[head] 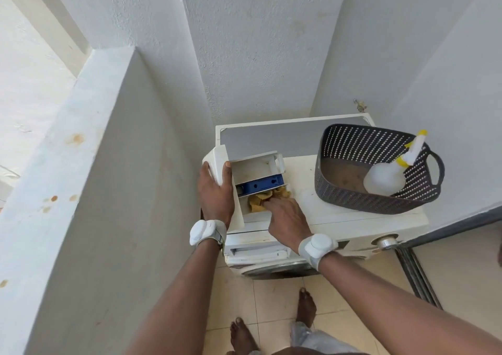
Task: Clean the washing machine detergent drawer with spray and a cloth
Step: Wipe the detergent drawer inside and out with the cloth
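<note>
The white detergent drawer (255, 167), with a blue insert (259, 185), lies pulled out on top of the washing machine (339, 218). My left hand (216, 191) grips the drawer's front panel, thumb on one side and fingers on the other. My right hand (285, 218) presses a yellow cloth (258, 201) into the drawer's near compartment, its fingers curled over the cloth. A clear spray bottle (385, 178) with a yellow and white nozzle lies in the dark basket (353, 199).
The dark perforated basket takes up the right half of the machine's top. White walls close in behind and on both sides. A low white ledge (68, 164) runs along the left. The empty drawer slot (258, 251) shows on the machine's front. My bare feet stand on beige tiles.
</note>
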Action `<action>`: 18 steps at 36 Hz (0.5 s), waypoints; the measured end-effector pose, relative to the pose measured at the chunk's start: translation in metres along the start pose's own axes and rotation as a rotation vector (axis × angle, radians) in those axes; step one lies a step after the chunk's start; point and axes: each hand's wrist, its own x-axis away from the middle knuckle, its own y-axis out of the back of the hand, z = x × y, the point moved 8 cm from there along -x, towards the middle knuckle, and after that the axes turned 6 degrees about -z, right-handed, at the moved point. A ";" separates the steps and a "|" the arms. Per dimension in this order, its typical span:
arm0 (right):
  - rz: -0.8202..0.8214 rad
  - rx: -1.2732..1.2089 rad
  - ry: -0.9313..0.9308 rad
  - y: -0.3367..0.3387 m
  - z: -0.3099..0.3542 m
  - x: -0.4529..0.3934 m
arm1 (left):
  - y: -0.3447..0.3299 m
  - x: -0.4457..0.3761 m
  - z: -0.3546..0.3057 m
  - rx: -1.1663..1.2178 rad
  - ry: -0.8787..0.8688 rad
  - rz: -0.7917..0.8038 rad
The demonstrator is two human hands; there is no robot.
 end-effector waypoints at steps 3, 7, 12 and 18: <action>0.069 -0.063 0.092 -0.009 0.025 0.001 | -0.002 -0.001 -0.001 -0.005 -0.008 0.000; 0.076 -0.158 0.125 -0.016 0.053 0.004 | -0.002 0.001 -0.004 -0.029 -0.016 0.002; 0.074 -0.073 0.150 -0.014 0.048 0.009 | -0.003 0.002 -0.008 -0.035 -0.053 0.012; -0.021 -0.146 -0.050 -0.021 0.062 0.008 | -0.003 0.003 -0.002 -0.025 -0.036 -0.001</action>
